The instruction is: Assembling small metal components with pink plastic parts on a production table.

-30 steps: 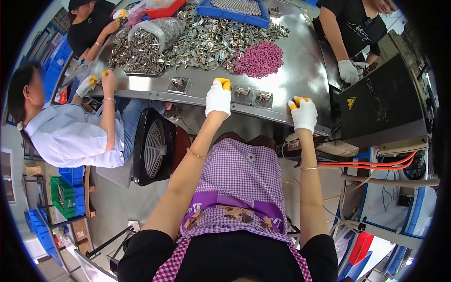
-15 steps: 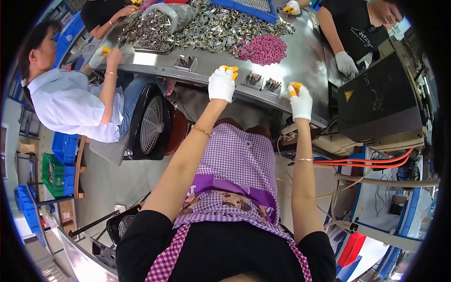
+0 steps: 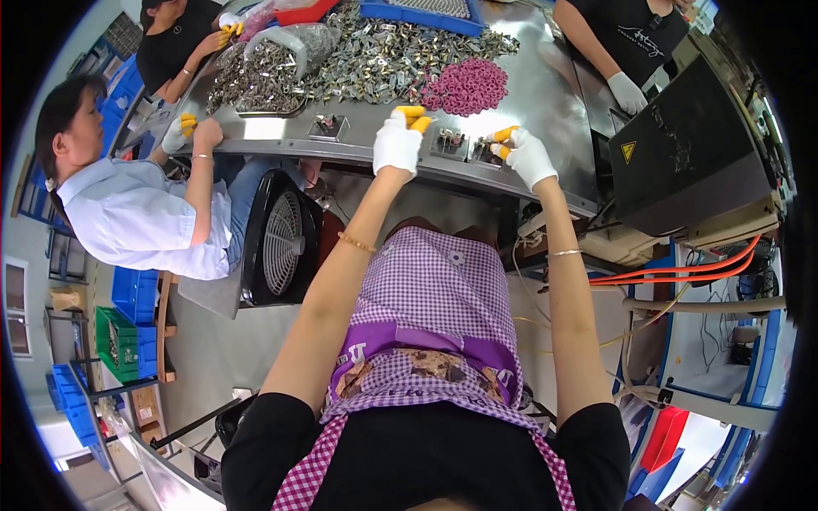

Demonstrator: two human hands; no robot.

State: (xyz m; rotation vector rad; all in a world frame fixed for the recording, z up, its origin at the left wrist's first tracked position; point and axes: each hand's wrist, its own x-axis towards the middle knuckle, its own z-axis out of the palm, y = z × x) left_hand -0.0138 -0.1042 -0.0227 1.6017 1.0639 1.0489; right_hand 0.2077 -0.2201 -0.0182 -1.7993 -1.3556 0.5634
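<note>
My left hand (image 3: 397, 145), in a white glove with yellow fingertips, hovers over the metal table's front edge. Its fingers are bent together near the pink pile; whatever they pinch is too small to make out. Close to its right stands a small metal fixture (image 3: 449, 142). My right hand (image 3: 530, 157), gloved alike, is at a second small fixture (image 3: 486, 152), with thumb and forefinger closing at its right side. What lies between those fingertips is hidden. Beyond my hands are a heap of pink ring-like pieces (image 3: 465, 87) and a wide heap of small metal parts (image 3: 375, 60).
A third fixture (image 3: 327, 127) sits at the table edge on the left. Behind the heaps lie a blue tray (image 3: 426, 19) and a red tray (image 3: 305, 12). Co-workers sit left and stand across the table. A dark machine box (image 3: 682, 153) and a black fan (image 3: 279, 238) flank me.
My right hand has moved left and in to the fixture, its fingers now pointing left. My left hand remains near the table edge. The whole view has shifted slightly.
</note>
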